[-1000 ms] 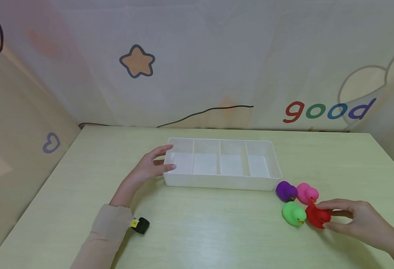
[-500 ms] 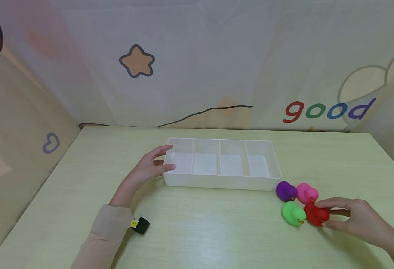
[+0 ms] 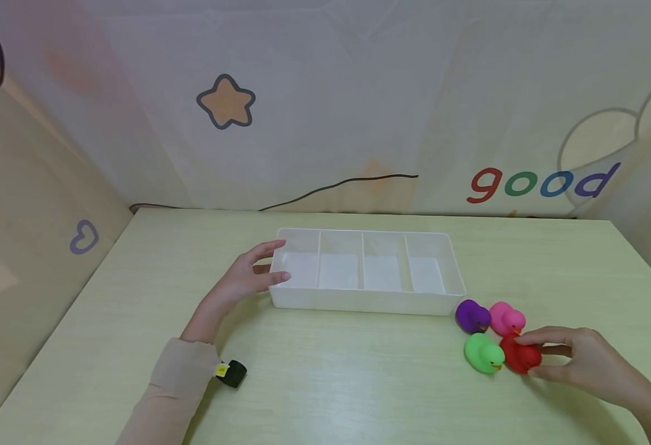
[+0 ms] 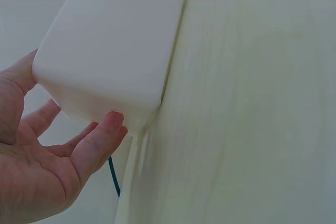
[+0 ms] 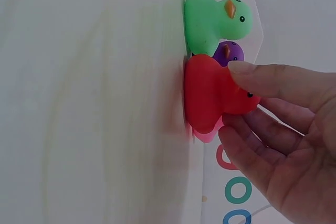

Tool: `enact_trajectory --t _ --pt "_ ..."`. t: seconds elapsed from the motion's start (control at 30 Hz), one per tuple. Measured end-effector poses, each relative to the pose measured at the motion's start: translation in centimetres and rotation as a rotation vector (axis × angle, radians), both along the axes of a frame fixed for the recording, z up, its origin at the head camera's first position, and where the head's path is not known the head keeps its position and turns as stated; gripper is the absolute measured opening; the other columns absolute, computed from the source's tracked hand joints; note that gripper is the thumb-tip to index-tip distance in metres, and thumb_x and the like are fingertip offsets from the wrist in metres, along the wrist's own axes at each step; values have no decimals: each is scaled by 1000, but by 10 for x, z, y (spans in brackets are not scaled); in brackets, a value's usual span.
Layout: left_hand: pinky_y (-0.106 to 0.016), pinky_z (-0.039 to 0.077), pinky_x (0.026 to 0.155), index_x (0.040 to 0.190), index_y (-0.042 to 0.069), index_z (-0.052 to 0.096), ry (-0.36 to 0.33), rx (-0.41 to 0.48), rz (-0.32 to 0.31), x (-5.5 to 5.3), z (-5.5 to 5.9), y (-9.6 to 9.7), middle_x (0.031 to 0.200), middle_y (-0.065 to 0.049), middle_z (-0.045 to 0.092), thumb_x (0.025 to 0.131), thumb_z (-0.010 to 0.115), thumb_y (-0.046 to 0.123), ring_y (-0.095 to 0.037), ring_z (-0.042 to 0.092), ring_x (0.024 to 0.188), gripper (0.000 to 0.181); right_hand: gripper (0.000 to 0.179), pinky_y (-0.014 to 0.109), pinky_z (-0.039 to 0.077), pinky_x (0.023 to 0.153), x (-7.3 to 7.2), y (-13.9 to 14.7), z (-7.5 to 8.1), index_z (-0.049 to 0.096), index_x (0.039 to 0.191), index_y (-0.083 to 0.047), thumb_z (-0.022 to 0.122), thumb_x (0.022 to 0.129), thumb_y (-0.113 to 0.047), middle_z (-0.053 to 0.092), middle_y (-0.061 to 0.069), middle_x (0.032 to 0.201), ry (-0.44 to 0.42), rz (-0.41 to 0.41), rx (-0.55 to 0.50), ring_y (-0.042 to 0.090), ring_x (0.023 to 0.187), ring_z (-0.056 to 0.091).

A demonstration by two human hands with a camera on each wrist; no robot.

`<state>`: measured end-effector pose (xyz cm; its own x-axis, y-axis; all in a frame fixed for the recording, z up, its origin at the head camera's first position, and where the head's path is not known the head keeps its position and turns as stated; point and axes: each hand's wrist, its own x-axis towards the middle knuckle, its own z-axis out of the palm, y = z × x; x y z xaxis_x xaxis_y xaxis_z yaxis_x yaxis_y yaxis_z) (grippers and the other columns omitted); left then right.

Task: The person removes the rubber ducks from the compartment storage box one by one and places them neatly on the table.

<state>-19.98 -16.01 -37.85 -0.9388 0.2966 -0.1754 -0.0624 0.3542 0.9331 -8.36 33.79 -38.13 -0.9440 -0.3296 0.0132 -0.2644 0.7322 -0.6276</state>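
A white tray [image 3: 362,303] split into several compartments sits on the table. My left hand [image 3: 247,272] grips its left end, thumb at the near corner and a finger at the far one; the left wrist view has the hand [image 4: 68,150] against the tray's end wall [image 4: 100,98]. At the right, my right hand [image 3: 587,364] pinches a red rubber duck [image 3: 519,355] between thumb and fingers. Close around that duck are a green duck [image 3: 483,353], a pink duck [image 3: 506,318] and a purple duck [image 3: 472,316]. In the right wrist view the red duck [image 5: 205,93] mostly covers the pink one.
The pale wooden table [image 3: 331,377] ends at a printed cloth backdrop [image 3: 325,111] behind and at the sides. A small black device [image 3: 232,373] with a yellow label is on the left wrist. The purple duck is right by the tray's near right corner.
My right hand has shifted slightly left with the red duck, bringing it nearer the green and pink ducks. The left hand and the tray have stayed put.
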Motion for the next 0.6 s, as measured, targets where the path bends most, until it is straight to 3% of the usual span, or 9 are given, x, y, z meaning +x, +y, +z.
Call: enact_trajectory --t 0.27,0.6 --pt "-43 44 91 137 28 38 5 4 -8 0 1 1 142 -8 29 80 71 27 -31 37 127 66 37 16 51 62 0 0 -1 67 95 2 81 61 -4 55 -28 92 -5 -5 12 -13 81 53" --pt "-43 42 94 140 27 33 18 -33 -59 0 4 -1 144 -9 26 82 68 32 -31 36 128 68 38 11 48 64 -2 1 -1 66 97 3 80 61 0 55 -29 98 46 56 -66 -14 85 52"
